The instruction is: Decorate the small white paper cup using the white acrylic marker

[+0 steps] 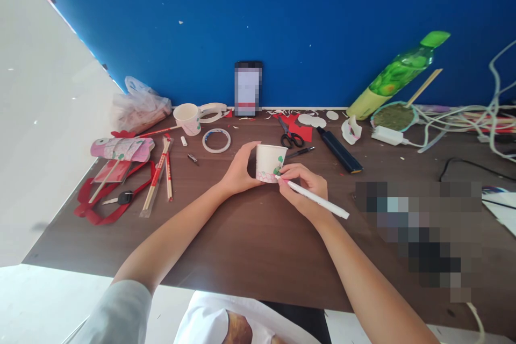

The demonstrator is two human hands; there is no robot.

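Note:
A white paper cup (pixel 269 160) with green and pink printing stands upright between my hands. My left hand (pixel 241 171) grips its left side, thumb at the rim and fingers partly hidden behind and below it. In my right hand (pixel 305 188) is a white marker (pixel 318 199), pinched near its tip, which meets the cup's lower right side by the pink pattern. A small white cap (pixel 184 141) lies to the left. Just behind the cup are black scissors (pixel 292 137) and a black pen (pixel 301 152).
Behind stand a phone (pixel 248 89), another paper cup (pixel 188 119) and a leaning green bottle (pixel 397 76). A tape roll (pixel 216 141), wrapped chopsticks (pixel 156 176) and a red ribbon (pixel 93 215) lie left. A dark blue box-like object (pixel 341 151) and cables (pixel 451 122) are right.

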